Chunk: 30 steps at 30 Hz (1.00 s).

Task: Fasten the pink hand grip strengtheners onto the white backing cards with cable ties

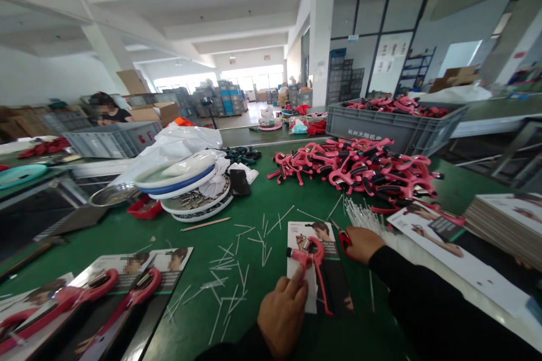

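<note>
On the green table lies a printed card (339, 276) with a pink clamp-like tool (320, 271) on it. My left hand (284, 311) rests at the card's lower left, its extended fingertips touching the tool. To the right of the card, my right hand (364, 244) is closed around the red handles of scissors (344, 237), whose tips point up and left. Cut white tie pieces (223, 262) lie scattered left of the card. A bundle of long white ties (359, 214) sits beyond my right hand.
Carded pink tools (138, 293) lie at lower left. A large pile of pink tools (351, 169) is farther back, before a grey crate (381, 134). Stacked cards (503, 231) stand at right. Stacked round trays (199, 203) and a red tray (146, 208) are at left. A person (112, 113) is behind.
</note>
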{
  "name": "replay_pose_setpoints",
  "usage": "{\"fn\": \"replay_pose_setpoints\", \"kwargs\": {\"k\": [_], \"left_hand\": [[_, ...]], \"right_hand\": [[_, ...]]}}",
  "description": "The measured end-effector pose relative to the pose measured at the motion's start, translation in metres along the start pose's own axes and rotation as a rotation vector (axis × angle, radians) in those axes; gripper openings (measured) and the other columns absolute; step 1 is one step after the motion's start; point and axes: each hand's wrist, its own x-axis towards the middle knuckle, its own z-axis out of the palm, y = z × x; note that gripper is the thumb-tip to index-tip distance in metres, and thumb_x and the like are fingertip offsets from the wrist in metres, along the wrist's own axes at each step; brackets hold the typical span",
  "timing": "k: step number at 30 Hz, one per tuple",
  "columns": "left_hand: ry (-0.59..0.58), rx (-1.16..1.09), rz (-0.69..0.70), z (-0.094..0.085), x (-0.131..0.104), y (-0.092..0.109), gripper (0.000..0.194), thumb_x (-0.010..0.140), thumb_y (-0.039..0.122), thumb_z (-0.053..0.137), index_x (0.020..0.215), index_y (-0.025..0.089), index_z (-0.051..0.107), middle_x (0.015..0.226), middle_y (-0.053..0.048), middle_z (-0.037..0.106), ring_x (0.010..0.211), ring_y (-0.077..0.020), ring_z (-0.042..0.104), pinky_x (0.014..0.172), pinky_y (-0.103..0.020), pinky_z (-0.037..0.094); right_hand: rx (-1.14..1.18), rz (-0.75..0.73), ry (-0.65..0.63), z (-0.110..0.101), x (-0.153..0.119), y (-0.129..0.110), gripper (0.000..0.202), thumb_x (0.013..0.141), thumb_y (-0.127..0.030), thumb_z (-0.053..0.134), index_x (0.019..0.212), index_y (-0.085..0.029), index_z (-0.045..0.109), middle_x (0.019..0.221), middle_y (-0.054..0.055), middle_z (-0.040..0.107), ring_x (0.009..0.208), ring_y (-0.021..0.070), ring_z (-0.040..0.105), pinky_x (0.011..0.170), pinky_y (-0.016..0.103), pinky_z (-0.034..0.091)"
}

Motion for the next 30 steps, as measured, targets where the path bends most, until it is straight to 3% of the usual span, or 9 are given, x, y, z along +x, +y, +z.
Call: {"fn": "replay_pose_setpoints", "kwargs": {"k": [4,7,11,14,18,20,22,25,30], "left_hand": [[0.077,-0.136,-0.008,-0.007,0.0,-0.009,0.029,0.084,0.022,0.043,0.106,0.029,0.061,0.131,0.0,0.05,0.098,-0.0222,0.053,0.084,-0.037,0.046],[0.179,-0.193,-0.084,-0.011,0.008,-0.008,0.026,0.086,0.028,0.041,0.091,0.029,0.067,0.123,-0.001,0.054,0.101,-0.022,0.051,0.087,-0.038,0.042],[0.209,-0.116,-0.176,-0.013,0.028,0.007,0.019,0.076,0.032,0.053,0.084,0.023,0.067,0.119,-0.007,0.054,0.096,-0.0265,0.05,0.077,-0.039,0.044],[0.156,-0.07,-0.202,-0.017,0.041,0.019,0.022,0.077,0.029,0.052,0.091,0.02,0.066,0.116,-0.01,0.055,0.097,-0.0289,0.049,0.073,-0.037,0.046],[0.076,-0.062,-0.267,-0.019,0.053,0.028,0.027,0.079,0.018,0.044,0.094,0.015,0.066,0.11,-0.015,0.057,0.091,-0.0285,0.054,0.066,-0.035,0.048],[0.066,-0.062,-0.287,-0.018,0.056,0.027,0.027,0.079,0.014,0.042,0.092,0.011,0.066,0.109,-0.018,0.058,0.086,-0.0278,0.057,0.063,-0.035,0.049],[0.066,-0.068,-0.27,-0.015,0.055,0.023,0.027,0.077,0.012,0.043,0.092,0.011,0.065,0.11,-0.017,0.058,0.087,-0.0268,0.058,0.067,-0.035,0.049],[0.08,-0.083,-0.216,-0.011,0.05,0.013,0.026,0.076,0.014,0.045,0.094,0.014,0.064,0.119,-0.012,0.056,0.097,-0.0241,0.056,0.081,-0.034,0.047],[0.182,-0.146,-0.239,-0.003,0.039,0.004,0.023,0.078,0.016,0.044,0.092,0.017,0.063,0.126,-0.008,0.053,0.11,-0.0232,0.05,0.09,-0.033,0.044]], "right_hand": [[0.312,-0.032,-0.081,-0.015,-0.014,0.01,0.032,0.074,-0.031,0.05,0.094,-0.01,0.061,0.066,0.004,0.06,0.061,0.0166,0.057,0.055,0.027,0.041],[0.574,-0.068,-0.145,-0.012,-0.044,0.011,0.047,0.076,-0.042,0.038,0.105,-0.011,0.056,0.07,0.004,0.06,0.055,0.0135,0.055,0.05,0.025,0.041],[1.35,-0.048,-0.291,0.013,-0.081,0.002,0.046,0.06,-0.045,0.061,0.094,-0.013,0.058,0.064,0.0,0.054,0.049,0.0076,0.047,0.045,0.018,0.036],[1.538,-0.051,-0.37,0.027,-0.091,-0.006,0.043,0.06,-0.048,0.068,0.084,-0.014,0.057,0.051,-0.007,0.041,0.039,0.0031,0.032,0.036,0.014,0.025],[1.256,-0.162,-0.427,0.022,-0.092,-0.012,0.045,0.065,-0.039,0.069,0.1,-0.015,0.053,0.074,0.001,0.059,0.062,0.012,0.057,0.062,0.026,0.048],[0.958,-0.232,-0.398,0.014,-0.093,-0.014,0.047,0.071,-0.03,0.063,0.113,-0.016,0.049,0.086,0.004,0.063,0.079,0.0171,0.06,0.075,0.031,0.047],[0.591,-0.31,-0.259,0.007,-0.094,-0.018,0.046,0.073,-0.022,0.056,0.118,-0.017,0.049,0.091,0.006,0.064,0.085,0.0193,0.06,0.079,0.033,0.046],[0.038,-0.407,0.005,0.0,-0.094,-0.024,0.041,0.072,-0.012,0.049,0.112,-0.019,0.057,0.093,0.009,0.062,0.084,0.0203,0.059,0.075,0.033,0.044],[-0.494,-0.595,0.199,-0.006,-0.085,-0.037,0.029,0.073,-0.002,0.049,0.091,-0.02,0.063,0.078,0.008,0.062,0.068,0.0214,0.058,0.057,0.03,0.039]]}}
